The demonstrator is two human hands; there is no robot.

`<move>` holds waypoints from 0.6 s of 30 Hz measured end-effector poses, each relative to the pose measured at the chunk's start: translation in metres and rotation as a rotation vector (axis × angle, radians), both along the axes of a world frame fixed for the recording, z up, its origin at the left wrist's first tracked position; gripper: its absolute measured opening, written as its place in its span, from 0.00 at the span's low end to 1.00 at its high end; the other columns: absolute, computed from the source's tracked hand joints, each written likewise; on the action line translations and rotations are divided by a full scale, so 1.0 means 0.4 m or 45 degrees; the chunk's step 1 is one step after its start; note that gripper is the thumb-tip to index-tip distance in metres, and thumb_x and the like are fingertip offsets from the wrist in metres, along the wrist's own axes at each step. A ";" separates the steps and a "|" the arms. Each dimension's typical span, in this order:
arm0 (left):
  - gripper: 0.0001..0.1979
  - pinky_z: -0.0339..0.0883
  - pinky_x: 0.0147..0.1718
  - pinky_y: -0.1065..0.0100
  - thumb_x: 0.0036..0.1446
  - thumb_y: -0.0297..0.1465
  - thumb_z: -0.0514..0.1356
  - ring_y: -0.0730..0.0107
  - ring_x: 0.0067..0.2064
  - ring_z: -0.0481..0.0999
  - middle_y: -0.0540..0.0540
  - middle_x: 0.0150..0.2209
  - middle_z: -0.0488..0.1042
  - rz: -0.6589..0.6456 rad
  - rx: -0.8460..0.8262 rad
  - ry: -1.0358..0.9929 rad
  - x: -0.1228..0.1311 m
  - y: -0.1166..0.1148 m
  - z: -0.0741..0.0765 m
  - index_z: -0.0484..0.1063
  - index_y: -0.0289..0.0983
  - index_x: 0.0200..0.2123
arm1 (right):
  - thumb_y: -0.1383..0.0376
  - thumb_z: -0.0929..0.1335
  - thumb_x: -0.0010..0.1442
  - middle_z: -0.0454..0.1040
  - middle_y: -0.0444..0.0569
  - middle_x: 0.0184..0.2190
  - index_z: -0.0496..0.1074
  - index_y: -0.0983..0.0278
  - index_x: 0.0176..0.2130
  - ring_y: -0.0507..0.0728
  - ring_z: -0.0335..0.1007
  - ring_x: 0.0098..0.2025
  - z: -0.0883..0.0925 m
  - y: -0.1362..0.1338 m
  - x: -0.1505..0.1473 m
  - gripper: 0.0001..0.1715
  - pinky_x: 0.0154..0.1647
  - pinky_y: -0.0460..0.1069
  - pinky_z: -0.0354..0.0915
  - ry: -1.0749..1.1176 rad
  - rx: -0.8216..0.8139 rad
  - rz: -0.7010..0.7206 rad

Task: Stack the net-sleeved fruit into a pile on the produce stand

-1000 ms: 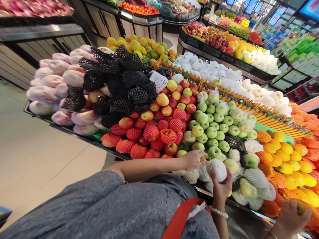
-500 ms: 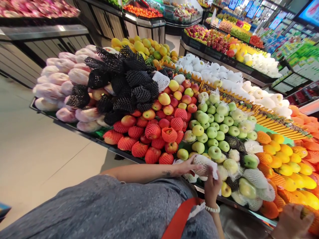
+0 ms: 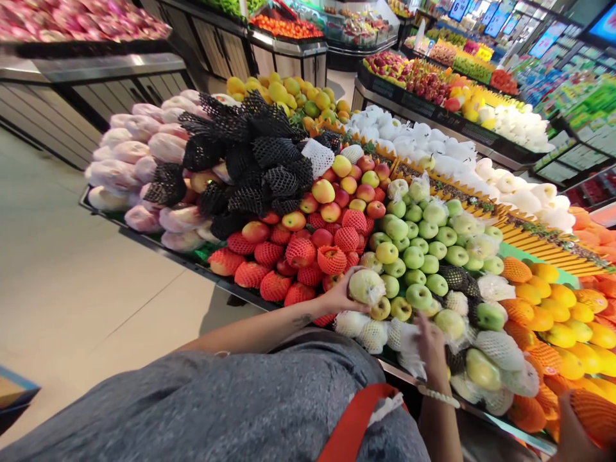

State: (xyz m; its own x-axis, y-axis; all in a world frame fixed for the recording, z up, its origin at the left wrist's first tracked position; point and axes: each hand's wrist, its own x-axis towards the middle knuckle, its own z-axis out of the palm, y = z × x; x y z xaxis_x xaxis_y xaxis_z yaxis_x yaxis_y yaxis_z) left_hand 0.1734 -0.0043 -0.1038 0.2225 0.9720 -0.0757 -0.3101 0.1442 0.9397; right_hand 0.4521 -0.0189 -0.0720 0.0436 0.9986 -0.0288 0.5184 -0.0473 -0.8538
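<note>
Cloth [image 3: 206, 404] of a grey shirt fills the near edge, with a red strap [image 3: 353, 420] across it at six o'clock, the dial being centred on a pale green wrapped fruit [image 3: 366, 287]. Far out at four o'clock, another person's hand [image 3: 575, 433] holds an orange-netted fruit [image 3: 594, 414]. Nearer in, also at four o'clock, is the wearer's right hand [image 3: 432, 340], a pale bracelet [image 3: 439, 396] at its wrist; it is blurred, so whether its fingers grip anything cannot be told, though a white net sleeve [image 3: 409, 350] lies right by them. White-netted fruits [image 3: 373, 335] line the front of the stand at six o'clock, just below the dial's centre. The left hand [image 3: 342, 294] reaches in from eight o'clock, its fingers curved round the wrapped fruit and holding it at the front of the pile, where red-netted apples [image 3: 301, 253] at nine to ten o'clock meet green apples [image 3: 418, 256] at two. Yellow-orange fruits [image 3: 561, 324] sit at three o'clock. Farther back, fruits in black netting [image 3: 282, 181] are heaped at ten o'clock, with pink wrapped fruits [image 3: 132, 152] beyond them; yellow fruits [image 3: 291, 86] lie at eleven and white-wrapped fruits [image 3: 418, 135] at one. Deepest, small red produce [image 3: 283, 27] fills a counter at eleven, and lit screens [image 3: 498, 18] hang at one.
</note>
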 end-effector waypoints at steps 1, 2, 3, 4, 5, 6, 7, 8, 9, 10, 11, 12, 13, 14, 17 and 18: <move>0.57 0.72 0.60 0.56 0.35 0.42 0.83 0.53 0.61 0.73 0.39 0.61 0.67 0.028 0.063 0.028 -0.012 -0.005 0.004 0.57 0.43 0.64 | 0.34 0.67 0.61 0.68 0.47 0.19 0.73 0.63 0.24 0.56 0.61 0.23 -0.013 0.003 -0.039 0.37 0.26 0.51 0.58 -0.054 -0.050 0.121; 0.55 0.71 0.62 0.54 0.38 0.41 0.82 0.53 0.63 0.72 0.38 0.62 0.66 0.050 0.113 0.056 -0.022 -0.010 0.009 0.56 0.44 0.64 | 0.39 0.71 0.59 0.73 0.48 0.22 0.76 0.63 0.26 0.56 0.65 0.26 -0.026 0.007 -0.082 0.32 0.28 0.50 0.60 -0.149 -0.063 0.253; 0.54 0.70 0.63 0.52 0.40 0.40 0.82 0.52 0.63 0.72 0.38 0.63 0.65 0.065 0.147 0.083 -0.031 -0.015 0.015 0.54 0.44 0.64 | 0.44 0.72 0.60 0.78 0.50 0.29 0.79 0.63 0.32 0.58 0.70 0.30 -0.040 0.012 -0.126 0.26 0.32 0.50 0.63 -0.270 -0.052 0.387; 0.52 0.69 0.64 0.51 0.43 0.40 0.81 0.52 0.63 0.72 0.37 0.64 0.65 0.084 0.176 0.107 -0.040 -0.020 0.021 0.54 0.44 0.64 | 0.49 0.71 0.61 0.81 0.52 0.37 0.81 0.63 0.40 0.59 0.74 0.36 -0.053 0.018 -0.170 0.21 0.36 0.50 0.65 -0.421 -0.019 0.497; 0.51 0.69 0.65 0.50 0.44 0.40 0.81 0.51 0.64 0.72 0.37 0.64 0.64 0.117 0.209 0.128 -0.048 -0.024 0.028 0.53 0.44 0.64 | 0.53 0.70 0.62 0.82 0.55 0.45 0.81 0.63 0.48 0.60 0.76 0.41 -0.065 0.024 -0.211 0.21 0.40 0.50 0.66 -0.575 0.023 0.578; 0.51 0.68 0.66 0.49 0.45 0.40 0.80 0.50 0.65 0.71 0.37 0.65 0.64 0.164 0.252 0.148 -0.056 -0.027 0.036 0.53 0.44 0.64 | 0.57 0.70 0.61 0.80 0.57 0.51 0.79 0.63 0.53 0.61 0.78 0.44 -0.076 0.030 -0.246 0.23 0.41 0.50 0.67 -0.717 0.056 0.634; 0.50 0.66 0.67 0.48 0.45 0.40 0.80 0.49 0.67 0.69 0.37 0.65 0.63 0.223 0.300 0.169 -0.064 -0.029 0.044 0.54 0.44 0.64 | 0.60 0.70 0.60 0.80 0.58 0.53 0.78 0.64 0.56 0.61 0.78 0.45 -0.085 0.037 -0.276 0.25 0.41 0.50 0.67 -0.828 0.073 0.664; 0.50 0.65 0.68 0.48 0.45 0.40 0.81 0.48 0.68 0.68 0.37 0.66 0.63 0.281 0.342 0.194 -0.072 -0.030 0.052 0.55 0.44 0.63 | 0.62 0.71 0.58 0.80 0.59 0.53 0.78 0.64 0.56 0.61 0.79 0.44 -0.092 0.045 -0.300 0.26 0.40 0.49 0.67 -0.913 0.070 0.691; 0.50 0.64 0.69 0.47 0.44 0.41 0.81 0.48 0.70 0.67 0.36 0.67 0.62 0.323 0.367 0.218 -0.079 -0.031 0.059 0.56 0.44 0.63 | 0.62 0.72 0.57 0.80 0.59 0.50 0.78 0.65 0.55 0.60 0.79 0.42 -0.097 0.054 -0.318 0.26 0.39 0.49 0.67 -0.975 0.050 0.716; 0.50 0.65 0.69 0.47 0.44 0.41 0.81 0.47 0.70 0.66 0.36 0.68 0.62 0.346 0.376 0.236 -0.086 -0.032 0.066 0.57 0.44 0.64 | 0.62 0.73 0.56 0.81 0.58 0.47 0.79 0.66 0.53 0.60 0.79 0.40 -0.101 0.063 -0.330 0.25 0.38 0.49 0.66 -1.013 0.024 0.734; 0.50 0.65 0.69 0.46 0.44 0.42 0.81 0.46 0.70 0.67 0.36 0.69 0.62 0.351 0.374 0.247 -0.091 -0.033 0.071 0.58 0.44 0.64 | 0.61 0.74 0.56 0.82 0.57 0.43 0.80 0.68 0.51 0.60 0.79 0.38 -0.103 0.073 -0.338 0.24 0.38 0.49 0.66 -1.028 0.000 0.750; 0.51 0.66 0.68 0.46 0.44 0.43 0.81 0.45 0.70 0.67 0.35 0.69 0.62 0.345 0.368 0.254 -0.095 -0.033 0.075 0.58 0.44 0.65 | 0.60 0.74 0.57 0.82 0.56 0.40 0.80 0.69 0.49 0.60 0.79 0.37 -0.103 0.083 -0.342 0.22 0.38 0.50 0.66 -1.025 -0.015 0.765; 0.50 0.67 0.68 0.45 0.44 0.44 0.81 0.45 0.69 0.68 0.35 0.70 0.63 0.339 0.372 0.263 -0.097 -0.033 0.078 0.59 0.44 0.65 | 0.58 0.73 0.58 0.81 0.55 0.38 0.80 0.71 0.46 0.60 0.79 0.37 -0.103 0.093 -0.343 0.22 0.39 0.50 0.65 -1.009 -0.023 0.775; 0.50 0.67 0.68 0.45 0.45 0.44 0.81 0.45 0.69 0.68 0.34 0.69 0.63 0.339 0.393 0.286 -0.099 -0.032 0.080 0.60 0.44 0.66 | 0.56 0.73 0.59 0.81 0.55 0.37 0.80 0.72 0.45 0.60 0.79 0.38 -0.101 0.101 -0.342 0.22 0.39 0.51 0.65 -0.986 -0.026 0.780; 0.47 0.65 0.69 0.46 0.49 0.41 0.79 0.46 0.69 0.69 0.35 0.67 0.68 0.386 0.568 0.523 -0.104 -0.028 0.081 0.62 0.42 0.67 | 0.52 0.73 0.59 0.82 0.56 0.39 0.80 0.71 0.44 0.61 0.79 0.40 -0.086 0.114 -0.319 0.25 0.41 0.52 0.66 -0.906 -0.020 0.750; 0.45 0.65 0.69 0.46 0.50 0.40 0.77 0.46 0.68 0.70 0.35 0.66 0.69 0.396 0.648 0.668 -0.107 -0.028 0.078 0.62 0.41 0.67 | 0.51 0.74 0.58 0.82 0.56 0.40 0.80 0.70 0.46 0.61 0.79 0.40 -0.077 0.112 -0.303 0.27 0.41 0.52 0.67 -0.861 -0.020 0.726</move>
State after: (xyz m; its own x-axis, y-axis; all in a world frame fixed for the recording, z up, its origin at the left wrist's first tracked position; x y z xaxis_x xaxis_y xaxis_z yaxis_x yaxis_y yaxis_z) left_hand 0.1306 -0.0155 -0.0724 -0.0069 0.9271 0.3747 0.2360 -0.3626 0.9016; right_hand 0.3310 0.0261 -0.1029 -0.4486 0.8731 -0.1908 0.8601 0.3638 -0.3576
